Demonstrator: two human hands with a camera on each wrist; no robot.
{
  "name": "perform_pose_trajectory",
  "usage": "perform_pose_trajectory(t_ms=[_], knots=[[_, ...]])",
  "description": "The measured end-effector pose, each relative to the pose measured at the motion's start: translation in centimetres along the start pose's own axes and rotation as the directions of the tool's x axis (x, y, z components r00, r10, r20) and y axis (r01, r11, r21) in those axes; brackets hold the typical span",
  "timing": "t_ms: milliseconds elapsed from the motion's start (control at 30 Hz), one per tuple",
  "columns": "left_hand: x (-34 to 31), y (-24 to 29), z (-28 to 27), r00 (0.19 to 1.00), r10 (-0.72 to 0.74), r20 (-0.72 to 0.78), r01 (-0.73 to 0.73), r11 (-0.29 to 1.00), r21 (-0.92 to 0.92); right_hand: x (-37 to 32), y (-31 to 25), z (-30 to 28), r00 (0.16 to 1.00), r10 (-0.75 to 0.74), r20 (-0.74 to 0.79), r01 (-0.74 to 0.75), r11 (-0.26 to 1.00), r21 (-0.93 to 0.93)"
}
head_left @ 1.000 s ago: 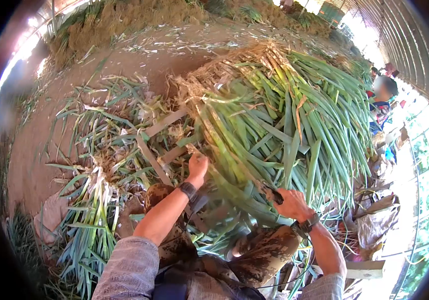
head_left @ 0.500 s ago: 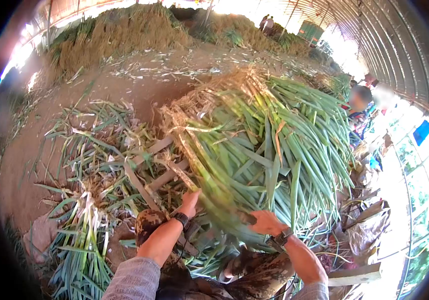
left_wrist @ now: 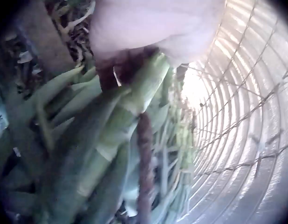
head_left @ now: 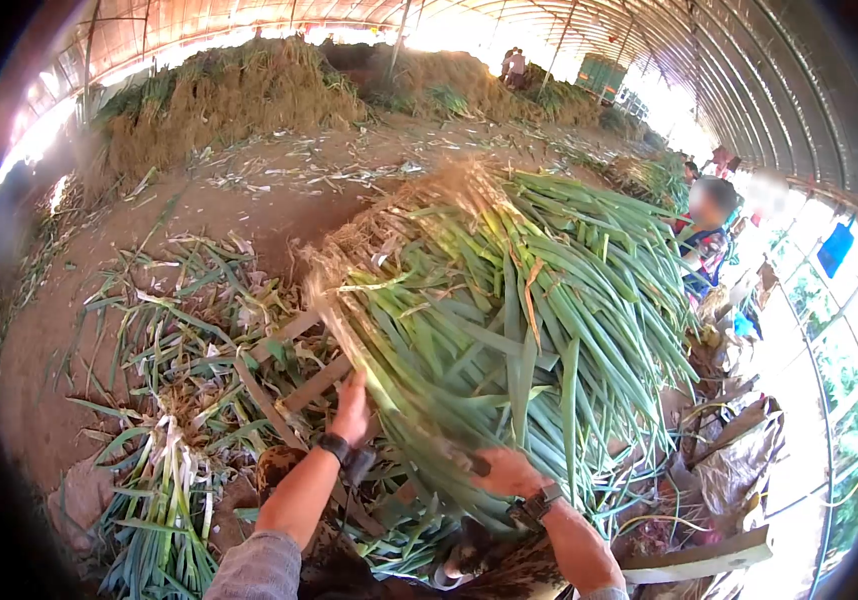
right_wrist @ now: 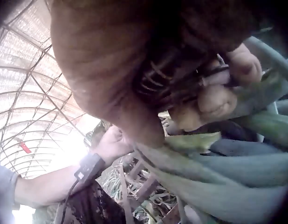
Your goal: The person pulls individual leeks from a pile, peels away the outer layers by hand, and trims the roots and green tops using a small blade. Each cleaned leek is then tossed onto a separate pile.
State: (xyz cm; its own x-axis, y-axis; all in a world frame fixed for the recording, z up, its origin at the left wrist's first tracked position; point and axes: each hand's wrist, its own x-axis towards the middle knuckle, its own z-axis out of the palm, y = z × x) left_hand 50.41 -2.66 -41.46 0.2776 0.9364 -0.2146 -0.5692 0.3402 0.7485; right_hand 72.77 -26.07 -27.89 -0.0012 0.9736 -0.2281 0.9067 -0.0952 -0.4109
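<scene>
In the head view my left hand (head_left: 352, 410) is at the near left edge of a heap of long green onions (head_left: 549, 290). The left wrist view shows that hand gripping a thick green onion stalk (left_wrist: 144, 86), its green leaves trailing downward. Lower right, my right hand (head_left: 509, 472) is over the leaves at the heap's near edge. Its fingers curl round the dark, ridged handle (right_wrist: 155, 77) of a tool in the right wrist view. Broad leaves (right_wrist: 218, 177) pass just below this hand. The tool's working end is blurred.
Wooden slats (head_left: 317, 383) lie beside the heap's left edge. A bundle of green onions (head_left: 171, 470) and loose trimmings (head_left: 189, 300) cover the ground at left. A wooden beam (head_left: 699, 555) is at lower right. A person (head_left: 709, 225) is beyond the heap at right.
The head view has tilted up. A rooted stalk end showed above my left hand before; now it is out of sight there. My right hand has come closer to the left.
</scene>
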Motion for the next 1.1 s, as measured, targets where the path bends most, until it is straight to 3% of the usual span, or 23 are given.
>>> perform_pose_trajectory(t_ms=[33,67,100,167,200,300,467,567,667,733,800,833,867,933,967,1100], knots=[[-2.4,4.6,3.0,0.998,-0.047,0.050,0.049,0.998,-0.043,-0.1,0.2,0.0,1.000,0.000,0.003,0.000,1.000,0.006],[-1.6,5.8,3.1,0.998,-0.066,-0.010,0.065,0.993,-0.097,-0.3,0.5,0.0,0.995,-0.043,-0.086,0.045,0.999,0.020],[0.7,5.7,1.3,0.999,-0.011,0.053,0.017,0.993,-0.113,-0.5,0.7,0.2,0.983,-0.090,-0.163,0.096,0.995,0.033],[2.6,6.1,-1.1,0.987,0.052,0.151,-0.043,0.997,-0.062,-0.4,0.5,0.3,0.985,-0.063,-0.160,0.067,0.998,0.021],[3.3,6.6,-1.7,0.988,-0.069,0.136,0.078,0.995,-0.067,0.1,0.1,0.4,0.979,-0.038,-0.200,0.036,0.999,-0.013],[1.5,7.5,-0.4,0.986,-0.121,0.119,0.135,0.984,-0.116,1.0,-1.3,0.7,0.987,-0.063,-0.149,0.059,0.998,-0.031],[-0.4,7.9,1.8,0.981,-0.179,0.072,0.173,0.982,0.081,2.6,-2.1,1.2,0.988,-0.009,-0.152,-0.002,0.997,-0.071],[0.3,6.6,1.2,0.940,-0.264,0.215,0.268,0.963,0.012,3.5,-1.8,1.6,0.972,-0.061,-0.228,0.042,0.995,-0.086],[0.4,4.5,1.3,0.937,-0.279,0.208,0.251,0.956,0.150,3.7,-1.7,2.0,0.973,-0.010,-0.231,-0.008,0.997,-0.077],[0.1,3.4,1.3,0.945,-0.250,0.211,0.233,0.967,0.104,3.8,-1.6,1.8,0.985,0.008,-0.175,-0.022,0.997,-0.078],[-0.1,2.6,1.2,0.920,-0.346,0.184,0.311,0.931,0.192,3.9,-1.6,1.6,0.979,0.037,-0.201,-0.053,0.996,-0.076],[-1.0,3.0,1.9,0.913,-0.371,0.171,0.310,0.902,0.302,4.0,-1.6,1.5,0.971,0.065,-0.231,-0.083,0.994,-0.068],[-1.3,1.8,1.5,0.935,-0.280,0.218,0.187,0.911,0.367,4.0,-1.6,1.6,0.970,0.065,-0.233,-0.083,0.994,-0.069],[-1.8,0.8,1.5,0.894,-0.392,0.216,0.294,0.879,0.375,4.0,-1.7,1.5,0.974,0.109,-0.200,-0.123,0.990,-0.062],[-2.1,-0.3,1.6,0.930,-0.308,0.198,0.183,0.859,0.478,4.1,-1.8,1.3,0.973,0.112,-0.200,-0.126,0.990,-0.062],[-2.0,-0.2,1.3,0.943,-0.242,0.229,0.029,0.745,0.666,4.8,-1.0,1.2,0.967,0.146,-0.207,-0.160,0.985,-0.057]])
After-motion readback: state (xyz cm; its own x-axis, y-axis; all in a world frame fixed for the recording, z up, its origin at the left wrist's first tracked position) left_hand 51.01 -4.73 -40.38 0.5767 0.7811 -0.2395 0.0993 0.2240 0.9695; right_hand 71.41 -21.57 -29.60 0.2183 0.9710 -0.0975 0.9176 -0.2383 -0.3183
